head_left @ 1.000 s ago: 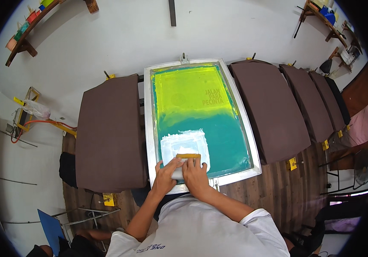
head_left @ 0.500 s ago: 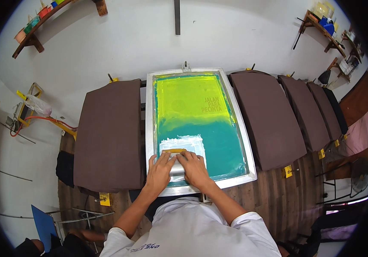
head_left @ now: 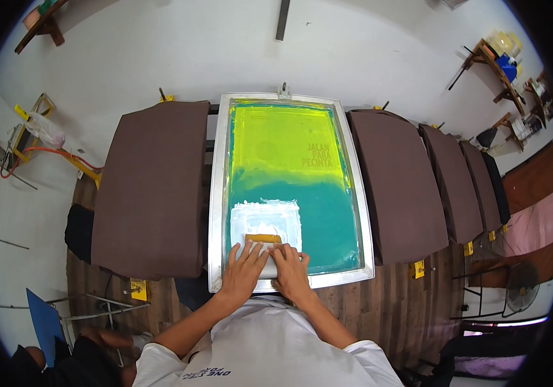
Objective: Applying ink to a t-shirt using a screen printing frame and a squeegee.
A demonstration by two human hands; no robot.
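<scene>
A silk-screen frame (head_left: 361, 226) with a silver metal rim lies in front of me. Its mesh is yellow-green at the far half and teal (head_left: 328, 219) at the near half. White ink (head_left: 240, 217) covers a squarish patch at the near left of the mesh. On this patch rests a squeegee (head_left: 263, 238) with a yellow-brown blade and a grey holder. My left hand (head_left: 243, 269) and my right hand (head_left: 291, 267) are closed side by side on the holder, fingers over its top. Thumbs and the holder's lower part are partly hidden.
Brown cloth-covered boards stand left (head_left: 151, 193) and right (head_left: 399, 187) of the frame, with more boards farther right. Yellow clamps (head_left: 138, 289) sit at their near ends. Wall shelves (head_left: 492, 64) hold containers. A fan (head_left: 521, 290) stands right; another person's legs (head_left: 99, 345) show lower left.
Both hands have drawn the squeegee toward me, closer to the frame's near edge, and more of its blade shows. More white ink lies exposed beyond it. My view has shifted slightly.
</scene>
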